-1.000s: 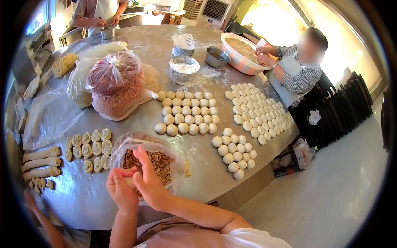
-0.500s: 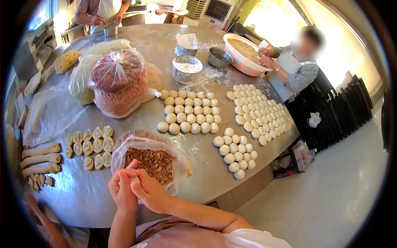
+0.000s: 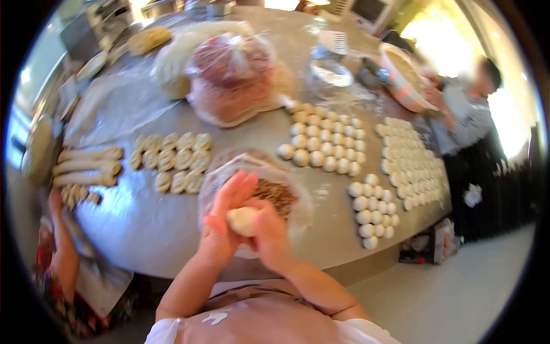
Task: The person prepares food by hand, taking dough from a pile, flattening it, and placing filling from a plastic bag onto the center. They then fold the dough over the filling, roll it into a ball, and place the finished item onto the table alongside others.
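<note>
A pale dough ball (image 3: 243, 221) sits between my two hands, above a clear plastic bag (image 3: 298, 215) of brown crumbly filling (image 3: 276, 198). My left hand (image 3: 224, 215) supports the ball on its palm side, fingers stretched upward. Around the ball's right side, my right hand (image 3: 268, 232) has its fingers bent. Behind the bag are rows of round white dough balls (image 3: 325, 137), with a smaller group (image 3: 373, 211) to the right. Coiled dough pieces (image 3: 175, 157) lie to the left of the bag.
Dough strips (image 3: 86, 166) and small pieces lie at the left, near a co-worker's arm (image 3: 66, 252). Bags of pink filling (image 3: 229, 86) stand behind. At the right are more balls (image 3: 409, 166), a large tub (image 3: 401, 77) and another person (image 3: 472, 114).
The view has shifted, so the table's contents appear farther right. My hands have parted from their clasp, and the dough ball now shows between them. More of the co-worker at the left is visible.
</note>
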`<state>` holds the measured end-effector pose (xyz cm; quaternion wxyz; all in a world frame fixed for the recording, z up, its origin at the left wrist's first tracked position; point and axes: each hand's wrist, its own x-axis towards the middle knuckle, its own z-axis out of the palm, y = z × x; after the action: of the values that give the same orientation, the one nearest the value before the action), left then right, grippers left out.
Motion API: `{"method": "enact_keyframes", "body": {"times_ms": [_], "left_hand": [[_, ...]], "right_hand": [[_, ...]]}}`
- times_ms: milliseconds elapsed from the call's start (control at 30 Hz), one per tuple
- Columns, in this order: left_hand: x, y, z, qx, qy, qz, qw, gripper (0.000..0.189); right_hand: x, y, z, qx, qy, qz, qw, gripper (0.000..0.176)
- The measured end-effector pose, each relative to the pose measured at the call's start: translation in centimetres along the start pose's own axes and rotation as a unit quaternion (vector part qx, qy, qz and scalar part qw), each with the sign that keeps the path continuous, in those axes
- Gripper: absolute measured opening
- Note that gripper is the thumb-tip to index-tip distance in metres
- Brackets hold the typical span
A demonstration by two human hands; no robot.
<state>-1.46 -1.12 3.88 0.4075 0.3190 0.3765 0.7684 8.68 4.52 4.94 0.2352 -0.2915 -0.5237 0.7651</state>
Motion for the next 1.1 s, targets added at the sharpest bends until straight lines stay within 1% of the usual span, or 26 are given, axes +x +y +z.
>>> {"method": "enact_keyframes", "body": {"times_ms": [33, 67, 167, 200, 233, 267, 333, 367, 467, 500, 533, 600, 633, 667, 700, 733, 767, 800, 833, 867, 900, 933, 967, 1033, 1067, 1100], "left_hand": [[0.2, -0.2, 0.8, -0.059, 0.014, 0.012, 0.998, 0.090], [0.2, -0.1, 0.6, -0.052, 0.006, 0.003, 0.999, 0.074], [-0.5, -0.3, -1.3, 0.104, -0.039, -0.040, 0.993, 0.030], [-0.4, -0.7, -1.8, 0.105, -0.039, -0.023, 0.993, 0.030], [-0.2, -1.1, -2.3, 0.107, -0.038, -0.007, 0.994, 0.031], [-0.3, -1.1, -2.6, 0.096, -0.033, -0.016, 0.995, 0.032], [0.2, -0.1, -1.6, -0.034, 0.023, -0.058, 0.997, 0.033], [0.3, 0.7, -0.3, -0.152, 0.077, -0.090, 0.981, 0.034], [0.3, -0.1, 0.3, -0.103, 0.114, -0.058, 0.986, 0.039], [0.0, -0.5, -0.7, 0.020, 0.045, -0.028, 0.998, 0.044], [-0.2, -1.1, -1.5, 0.136, -0.031, 0.003, 0.990, 0.049], [-0.4, -2.1, -1.4, 0.078, 0.007, -0.003, 0.997, 0.041], [-0.2, -2.3, -1.3, 0.087, -0.004, 0.021, 0.996, 0.041], [-0.2, -2.3, -0.9, 0.121, -0.001, -0.004, 0.993, 0.042], [-0.2, -2.0, -0.7, 0.175, -0.022, -0.024, 0.984, 0.051], [-0.4, -1.8, 0.0, 0.117, -0.026, -0.075, 0.990, 0.060], [-0.7, -1.5, 0.8, 0.060, -0.023, -0.126, 0.990, 0.080], [-0.5, -1.9, 1.3, -0.009, -0.029, -0.121, 0.992, 0.095], [-0.2, -2.0, 1.6, -0.048, -0.041, -0.124, 0.990, 0.103], [-0.3, -1.5, 1.5, -0.027, -0.015, -0.125, 0.992, 0.102], [-0.2, -1.2, 1.1, -0.002, -0.021, -0.111, 0.994, 0.098], [-0.1, -0.9, 0.6, 0.021, -0.026, -0.097, 0.995, 0.094], [-0.2, -0.5, -0.1, 0.019, -0.022, -0.121, 0.992, 0.090], [-0.3, 0.0, -1.2, 0.017, -0.014, -0.165, 0.986, 0.083], [-0.4, 0.1, -1.2, 0.024, -0.010, -0.166, 0.986, 0.080], [-0.5, 0.1, -1.1, 0.032, -0.006, -0.168, 0.985, 0.078]], "right_hand": [[0.2, 0.6, -1.4, -0.007, -0.052, 0.030, 0.998, 0.048], [0.4, 0.5, -1.5, -0.052, -0.064, 0.017, 0.996, 0.051], [0.4, 1.6, -0.8, -0.079, -0.086, -0.050, 0.992, 0.057], [0.7, 1.2, -0.3, -0.085, -0.077, -0.082, 0.990, 0.056], [0.7, 1.0, 0.1, -0.091, -0.067, -0.115, 0.987, 0.055], [0.7, 1.1, 0.5, -0.095, -0.044, -0.112, 0.988, 0.057], [0.5, 1.2, 1.1, -0.105, 0.008, -0.109, 0.989, 0.060], [0.4, 1.0, -0.2, -0.083, -0.025, -0.038, 0.996, 0.059], [0.4, 0.3, -0.7, -0.032, -0.081, 0.007, 0.996, 0.052], [0.4, 1.8, -1.7, -0.042, -0.120, 0.039, 0.991, 0.052], [0.3, 1.7, -1.6, -0.081, -0.098, -0.015, 0.992, 0.051], [0.5, 1.4, -0.6, -0.175, -0.034, -0.117, 0.977, 0.050], [0.4, 1.4, -0.8, -0.162, -0.037, -0.114, 0.980, 0.048], [0.5, 1.7, -1.4, -0.148, -0.038, -0.113, 0.982, 0.046], [0.3, 2.1, -2.4, -0.130, -0.070, -0.077, 0.986, 0.041], [-0.2, 1.6, -3.6, -0.078, -0.072, -0.024, 0.994, 0.044], [-0.5, 0.9, -4.5, -0.022, -0.079, 0.026, 0.996, 0.048], [-0.7, 0.3, -5.4, 0.037, -0.090, 0.075, 0.992, 0.052], [-1.0, 0.0, -7.1, 0.045, -0.051, 0.056, 0.996, 0.049], [-1.4, -0.7, -9.1, 0.076, 0.016, 0.044, 0.996, 0.047], [-1.8, -1.6, -11.5, 0.109, 0.082, 0.034, 0.990, 0.046], [-2.1, -2.4, -14.2, 0.130, 0.143, -0.012, 0.981, 0.041], [-2.7, -2.8, -18.2, 0.133, 0.162, -0.060, 0.976, 0.036], [-4.4, -4.3, -25.1, 0.005, 0.300, -0.092, 0.950, 0.032], [-5.0, -5.2, -27.7, -0.063, 0.343, -0.111, 0.931, 0.032], [-5.3, -6.1, -30.0, -0.183, 0.402, -0.068, 0.894, 0.034]]}}
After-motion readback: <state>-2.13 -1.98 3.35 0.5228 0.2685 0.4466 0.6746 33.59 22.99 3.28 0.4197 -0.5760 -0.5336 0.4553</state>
